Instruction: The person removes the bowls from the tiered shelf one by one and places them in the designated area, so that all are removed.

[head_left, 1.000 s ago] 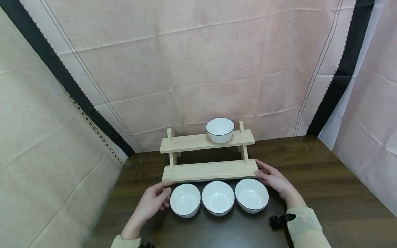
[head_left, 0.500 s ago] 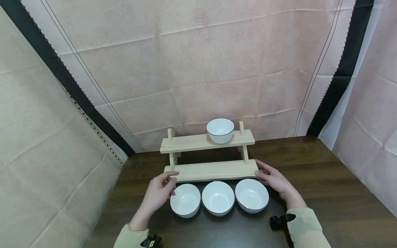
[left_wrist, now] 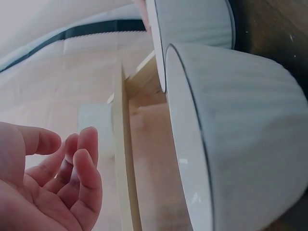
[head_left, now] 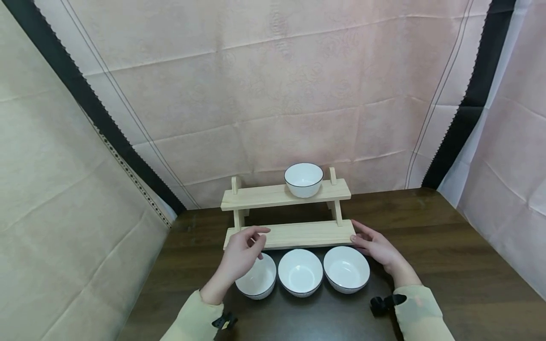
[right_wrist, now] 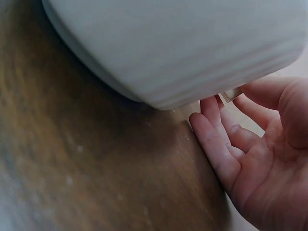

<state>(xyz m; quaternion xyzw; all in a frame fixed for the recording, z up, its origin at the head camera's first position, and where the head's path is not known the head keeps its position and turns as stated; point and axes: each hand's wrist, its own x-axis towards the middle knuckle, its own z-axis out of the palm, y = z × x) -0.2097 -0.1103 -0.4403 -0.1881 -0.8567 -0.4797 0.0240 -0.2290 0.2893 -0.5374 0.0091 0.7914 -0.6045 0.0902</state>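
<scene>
A two-tier wooden shelf point(head_left: 309, 234) stands on the table, with one white, dark-rimmed bowl point(head_left: 304, 181) on its upper board toward the right. Three similar bowls are lined up before it: a left bowl point(head_left: 259, 279), a middle bowl point(head_left: 300, 271) and a right bowl point(head_left: 346, 267). My left hand point(head_left: 242, 252) hovers over the left bowl and lower board, fingers loosely bent around nothing. It covers part of that bowl's rim. At the shelf's right end, my right hand point(head_left: 377, 246) holds the lower board between thumb and fingers; the right wrist view shows the board's end point(right_wrist: 232, 94) there.
The dark brown wooden table point(head_left: 426, 246) reaches back to a pale fabric backdrop point(head_left: 298, 94). Fabric walls also close in both sides. Black straps with a small fitting point(head_left: 379, 305) sit at both wrists, close to the tabletop.
My left hand has moved right and slightly up, from the shelf's left front corner to over the left bowl. My right hand, the shelf and the bowls stay in place.
</scene>
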